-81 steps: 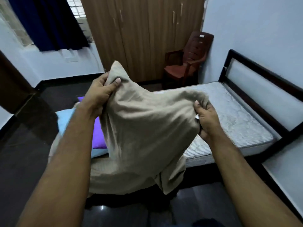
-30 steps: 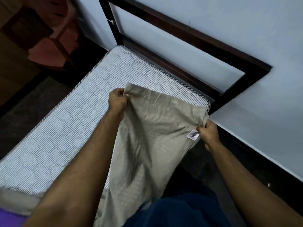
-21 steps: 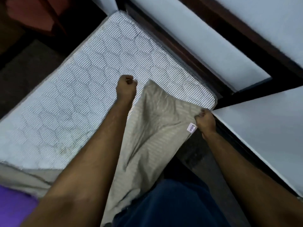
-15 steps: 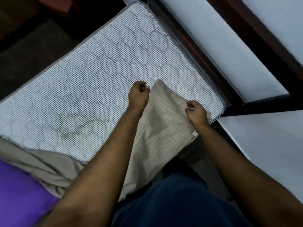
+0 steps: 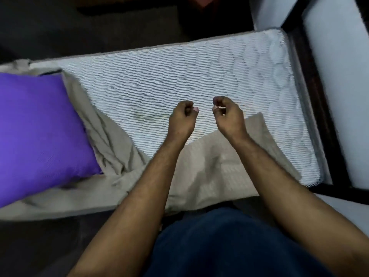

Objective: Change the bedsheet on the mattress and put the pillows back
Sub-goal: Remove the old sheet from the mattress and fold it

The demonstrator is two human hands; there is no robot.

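Note:
The bare quilted mattress [image 5: 179, 76] with thin stripes fills the middle of the head view. A beige bedsheet [image 5: 209, 168] lies crumpled over its near edge, one corner reaching up on the right, and it runs left under a purple pillow [image 5: 40, 132]. My left hand [image 5: 182, 116] and my right hand [image 5: 226, 114] hover side by side over the bare mattress, just past the sheet's edge. Both have curled fingers and nothing between them. My forearms cross above the sheet.
A dark wooden bed frame [image 5: 313, 100] with a pale panel [image 5: 339, 76] borders the mattress on the right. Dark floor [image 5: 99, 23] lies beyond the far edge and at the near left. My blue-clad legs [image 5: 229, 246] stand against the near side of the bed.
Both hands held the beige sheet's corners and lowered it onto the mattress. They have let go and come together over the bare mattress. The view swung left, showing the purple pillow.

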